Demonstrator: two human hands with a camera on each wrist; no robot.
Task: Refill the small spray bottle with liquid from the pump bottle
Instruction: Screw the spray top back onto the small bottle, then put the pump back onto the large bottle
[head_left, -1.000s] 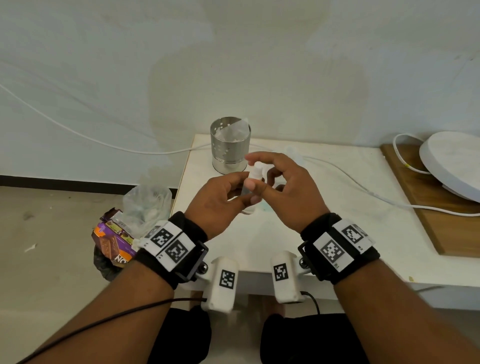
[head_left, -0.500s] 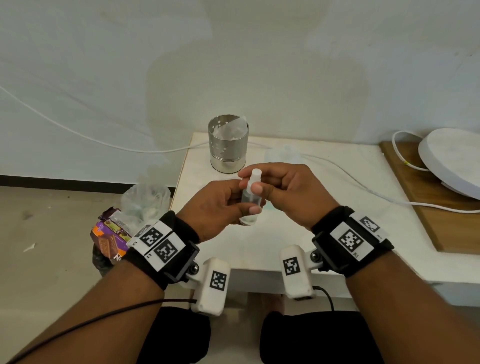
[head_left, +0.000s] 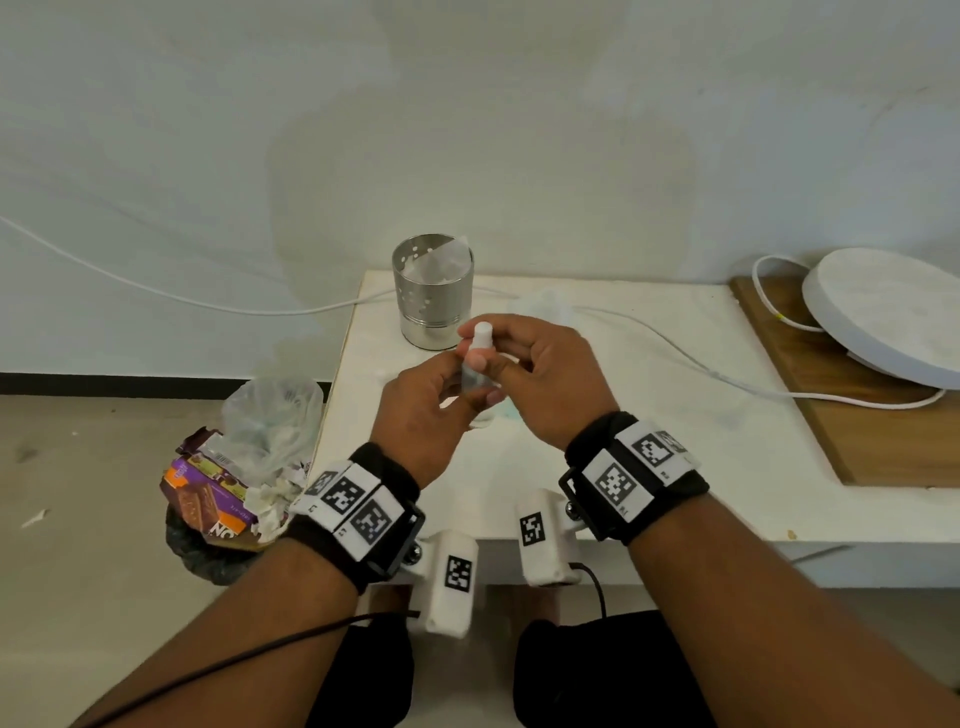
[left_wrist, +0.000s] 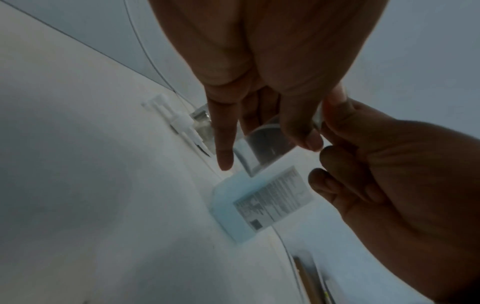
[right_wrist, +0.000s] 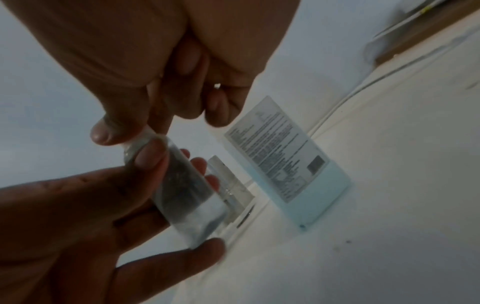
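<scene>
Well, you were only partway in: the small clear plastic spray bottle (head_left: 477, 373) wore its white spray top, so by my read either the opening or the closing twist was in hand, which one I couldn't tell. Your left hand (head_left: 422, 402) curled its fingers round the bottle's body, held above the white table (head_left: 649, 447). Your right hand (head_left: 545, 379) pinched the neck with thumb and forefinger, other fingers tucked. The pale blue rectangular pump bottle (right_wrist: 291, 162) stood just behind on the table, untouched.
</scene>
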